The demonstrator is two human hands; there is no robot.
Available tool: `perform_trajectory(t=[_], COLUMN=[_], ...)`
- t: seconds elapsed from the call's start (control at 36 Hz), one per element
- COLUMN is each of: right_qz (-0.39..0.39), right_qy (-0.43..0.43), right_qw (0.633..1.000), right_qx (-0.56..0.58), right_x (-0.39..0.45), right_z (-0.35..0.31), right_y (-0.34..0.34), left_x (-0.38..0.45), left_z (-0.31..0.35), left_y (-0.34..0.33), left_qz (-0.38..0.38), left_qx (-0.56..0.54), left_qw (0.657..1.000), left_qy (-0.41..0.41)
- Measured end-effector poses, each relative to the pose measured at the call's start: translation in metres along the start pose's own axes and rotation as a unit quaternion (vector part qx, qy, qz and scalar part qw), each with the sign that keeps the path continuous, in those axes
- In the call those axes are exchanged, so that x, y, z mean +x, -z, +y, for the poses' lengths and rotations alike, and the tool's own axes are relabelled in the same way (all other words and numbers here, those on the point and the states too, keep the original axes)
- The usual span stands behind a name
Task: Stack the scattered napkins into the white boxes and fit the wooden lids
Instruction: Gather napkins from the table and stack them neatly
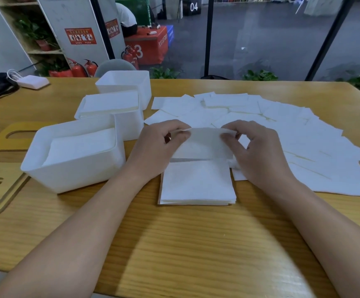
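Wooden worktop by a big glass wall, plants and red fire extinguishers behind. Person's got both hands up front: left hand and right hand each pinching a top corner of one napkin, thumb & fingers pressed together on the paper, holding it just above a small neat stack w/ its lower edge touching the stack. Rest of the napkins fan out loose to the right & back, overlapping. Three white boxes on the left: near box part filled, middle box piled above its rim, far box, can't see inside. Wooden lids lie flat at the left edge, none fitted yet. Risks, imo: paper's thin & floppy, so an uneven drop lands it skewed and the stack goes ragged, then won't slide into a box cleanly. Middle box looks overfull; lid prob won't seat unless it's pressed down or thinned out. Forearm sweeping right could drag the loose fan off the edge. Lifting the stack w/ too light a grip, bottom sheets slip out.
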State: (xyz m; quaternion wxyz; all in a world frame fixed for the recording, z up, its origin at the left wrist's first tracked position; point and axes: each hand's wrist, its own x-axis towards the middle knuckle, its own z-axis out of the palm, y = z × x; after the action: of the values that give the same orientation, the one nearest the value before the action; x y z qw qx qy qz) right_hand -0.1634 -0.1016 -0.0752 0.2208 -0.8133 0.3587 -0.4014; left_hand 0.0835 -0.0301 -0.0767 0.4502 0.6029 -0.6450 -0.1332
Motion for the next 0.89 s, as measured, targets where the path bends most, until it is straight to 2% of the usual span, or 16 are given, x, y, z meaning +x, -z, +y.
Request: perform_trajectory(t=[0.08, 0.17, 0.22, 0.28, 0.36, 0.44, 0.56, 0.61, 0.75, 0.89], right_qz=[0.049, 0.052, 0.018, -0.054, -0.165, -0.209, -0.230, -0.215, -0.106, -0.107], right_qy=[0.021, 0.003, -0.032, -0.083, -0.127, -0.132, -0.123, -0.117, -0.102, -0.113], right_qw=[0.999, 0.997, 0.993, 0.986, 0.972, 0.967, 0.965, 0.970, 0.988, 0.987], right_qx=[-0.002, 0.051, 0.108, 0.138, 0.105, 0.061, 0.024, -0.004, -0.053, -0.048], right_x=[0.000, -0.001, -0.002, -0.004, -0.006, -0.007, -0.010, -0.010, -0.005, -0.008], right_z=[-0.008, -0.015, -0.017, -0.016, -0.014, -0.013, -0.012, -0.010, 0.000, 0.008], right_y=[0.005, 0.009, 0.013, 0.017, 0.021, 0.021, 0.021, 0.020, 0.016, 0.004], left_x=[0.000, 0.002, 0.003, 0.003, 0.001, 0.000, -0.001, -0.001, 0.003, 0.003], left_z=[0.006, 0.013, 0.015, 0.017, 0.020, 0.019, 0.012, 0.012, 0.001, -0.014], left_y=[0.004, 0.015, 0.025, 0.032, 0.035, 0.032, 0.031, 0.029, 0.012, 0.003], left_qz=[0.029, 0.013, -0.030, -0.098, -0.182, -0.235, -0.262, -0.242, -0.072, -0.075], left_qx=[-0.036, -0.103, -0.121, -0.100, -0.059, -0.022, 0.015, 0.028, 0.063, 0.132], left_qw=[0.999, 0.994, 0.992, 0.990, 0.979, 0.967, 0.960, 0.966, 0.993, 0.986], left_qy=[-0.021, -0.018, 0.003, 0.034, 0.077, 0.092, 0.096, 0.093, 0.075, 0.072])
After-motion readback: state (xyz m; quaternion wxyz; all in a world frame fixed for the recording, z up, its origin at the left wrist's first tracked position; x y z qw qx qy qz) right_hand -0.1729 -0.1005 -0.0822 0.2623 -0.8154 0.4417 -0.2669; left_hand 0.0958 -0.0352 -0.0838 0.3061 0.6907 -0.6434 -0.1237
